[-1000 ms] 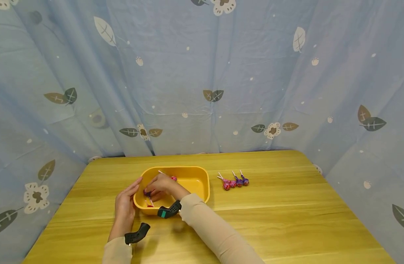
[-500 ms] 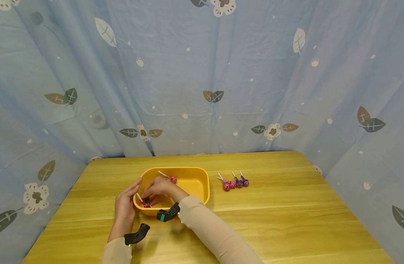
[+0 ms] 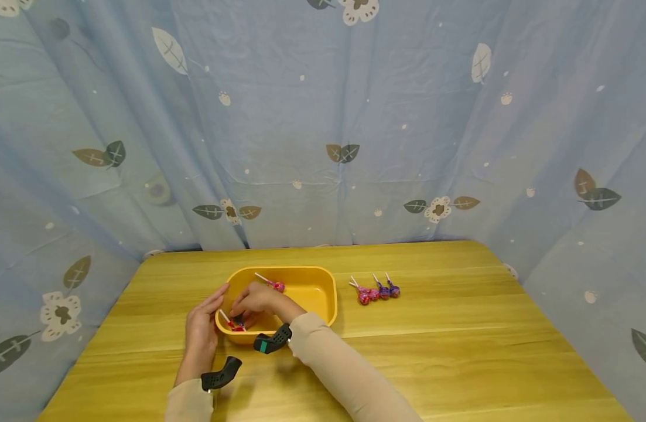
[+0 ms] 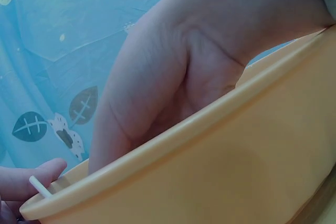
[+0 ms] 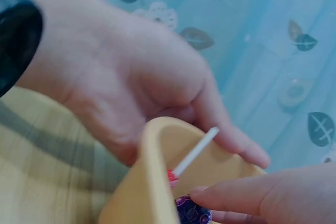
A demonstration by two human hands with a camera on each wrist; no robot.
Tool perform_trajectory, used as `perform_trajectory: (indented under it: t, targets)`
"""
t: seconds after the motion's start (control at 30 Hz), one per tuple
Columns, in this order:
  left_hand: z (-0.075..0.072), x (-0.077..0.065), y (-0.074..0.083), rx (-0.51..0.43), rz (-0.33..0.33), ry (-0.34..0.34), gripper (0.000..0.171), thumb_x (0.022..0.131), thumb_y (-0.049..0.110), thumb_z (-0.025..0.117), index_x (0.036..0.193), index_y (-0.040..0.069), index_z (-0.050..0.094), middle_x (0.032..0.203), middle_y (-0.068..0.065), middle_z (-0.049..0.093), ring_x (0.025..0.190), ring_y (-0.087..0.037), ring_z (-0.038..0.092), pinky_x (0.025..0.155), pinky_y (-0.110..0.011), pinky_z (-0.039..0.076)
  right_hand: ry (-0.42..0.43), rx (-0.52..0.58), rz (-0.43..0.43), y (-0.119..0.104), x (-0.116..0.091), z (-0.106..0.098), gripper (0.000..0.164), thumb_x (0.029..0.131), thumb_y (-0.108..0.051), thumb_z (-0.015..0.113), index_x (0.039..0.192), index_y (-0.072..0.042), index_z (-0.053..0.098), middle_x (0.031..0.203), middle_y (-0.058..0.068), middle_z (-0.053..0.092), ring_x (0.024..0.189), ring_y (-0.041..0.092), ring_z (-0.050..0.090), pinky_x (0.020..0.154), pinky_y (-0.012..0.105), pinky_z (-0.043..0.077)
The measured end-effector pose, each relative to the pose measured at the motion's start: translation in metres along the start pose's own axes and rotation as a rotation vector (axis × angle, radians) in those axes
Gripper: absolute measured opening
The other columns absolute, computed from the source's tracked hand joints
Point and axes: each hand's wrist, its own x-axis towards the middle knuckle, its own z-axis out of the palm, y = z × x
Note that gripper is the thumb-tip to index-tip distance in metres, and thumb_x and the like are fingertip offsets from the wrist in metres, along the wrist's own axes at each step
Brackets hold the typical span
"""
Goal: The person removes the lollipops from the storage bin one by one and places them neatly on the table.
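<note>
In the head view my left hand (image 3: 200, 331) rests along the outside of the yellow basin's (image 3: 296, 334) left end, its fingers extended at the rim. My right hand (image 3: 259, 302) reaches down into the basin's left part. A purple-wrapped lollipop (image 5: 193, 211) is pinched at its round head by the right fingers, partly hidden in the right wrist view. Beside it a red lollipop (image 3: 237, 329) leans in the near left corner, its white stick pointing up against the wall. Farther back in the basin lies a pink lollipop (image 3: 278, 286).
Right of the basin, two pink lollipops (image 3: 363, 298) and two purple lollipops (image 3: 394, 291) lie in a row on the wooden table (image 3: 449, 351), sticks pointing away. A blue patterned curtain (image 3: 323, 117) hangs behind the table.
My right hand has shifted the purple lollipop slightly nearer inside the basin. The red lollipop's stick now shows at the left wall, and more of the far pink lollipop is visible. My left hand stays put.
</note>
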Motion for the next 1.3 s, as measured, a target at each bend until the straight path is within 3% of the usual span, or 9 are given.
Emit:
perform_trajectory:
  t: [0.1, 0.37, 0.6, 0.97, 1.3]
  targets:
    - [0.001, 0.001, 0.000, -0.016, 0.006, 0.006, 0.029, 0.101, 0.006, 0.049, 0.125, 0.007, 0.064, 0.109, 0.012, 0.069, 0.135, -0.016, 0.038, 0.108, -0.029, 0.033, -0.005, 0.056, -0.012, 0.001, -0.001, -0.007, 0.007, 0.088, -0.003, 0.069, 0.090, 0.003, 0.073, 0.075, 0.010, 0.068, 0.064, 0.024, 0.067, 0.062, 0.035, 0.059]
    - [0.002, 0.001, -0.001, -0.022, 0.008, 0.002, 0.029, 0.101, 0.004, 0.048, 0.127, 0.003, 0.060, 0.108, 0.010, 0.070, 0.137, -0.016, 0.035, 0.111, -0.031, 0.028, 0.018, 0.172, -0.107, 0.005, -0.015, -0.033, 0.017, 0.091, -0.003, 0.065, 0.103, 0.007, 0.071, 0.084, 0.008, 0.070, 0.077, 0.028, 0.069, 0.077, 0.041, 0.057]
    - [0.000, 0.003, -0.003, -0.007, 0.005, 0.010, 0.029, 0.100, 0.005, 0.049, 0.124, 0.008, 0.065, 0.108, 0.012, 0.069, 0.138, -0.014, 0.033, 0.110, -0.028, 0.028, 0.074, 0.256, -0.153, 0.015, -0.038, -0.056, 0.024, 0.094, -0.004, 0.062, 0.113, 0.010, 0.067, 0.091, 0.010, 0.070, 0.085, 0.025, 0.070, 0.087, 0.046, 0.052]
    - [0.000, 0.004, -0.003, -0.018, -0.006, 0.010, 0.029, 0.101, 0.005, 0.049, 0.121, 0.009, 0.068, 0.108, 0.012, 0.070, 0.139, -0.012, 0.030, 0.111, -0.026, 0.027, 0.181, 0.415, -0.200, 0.034, -0.075, -0.084, 0.023, 0.093, -0.003, 0.062, 0.113, 0.008, 0.066, 0.102, 0.015, 0.066, 0.099, 0.035, 0.066, 0.092, 0.049, 0.048]
    - [-0.001, 0.002, -0.002, 0.012, -0.007, 0.013, 0.030, 0.101, 0.006, 0.048, 0.128, 0.008, 0.062, 0.107, 0.014, 0.069, 0.139, -0.012, 0.031, 0.111, -0.027, 0.028, 0.255, 0.505, -0.257, 0.049, -0.100, -0.102, 0.025, 0.094, -0.002, 0.061, 0.116, 0.009, 0.061, 0.108, 0.017, 0.061, 0.099, 0.026, 0.065, 0.093, 0.045, 0.048]
